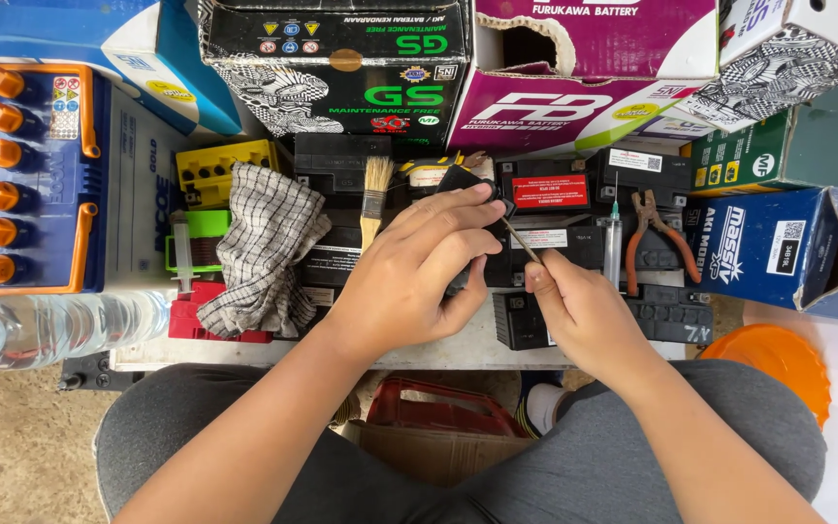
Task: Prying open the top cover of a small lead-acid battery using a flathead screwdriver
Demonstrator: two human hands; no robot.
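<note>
My left hand [417, 267] grips a small black part [466, 181] between thumb and fingers, held above several small black batteries [555, 245] on a low white board [438, 349]. My right hand [579, 311] pinches a thin metal rod [519, 240] whose far tip meets the black part. Most of that part is hidden by my left fingers.
A checked rag [264, 247] and a paintbrush [375, 194] lie left of my hands. A syringe [613, 243] and orange-handled pliers [657, 233] lie to the right. A large blue battery with orange caps [26, 175], a water bottle [50, 325], cardboard boxes [341, 68] and an orange lid [778, 364] surround the board.
</note>
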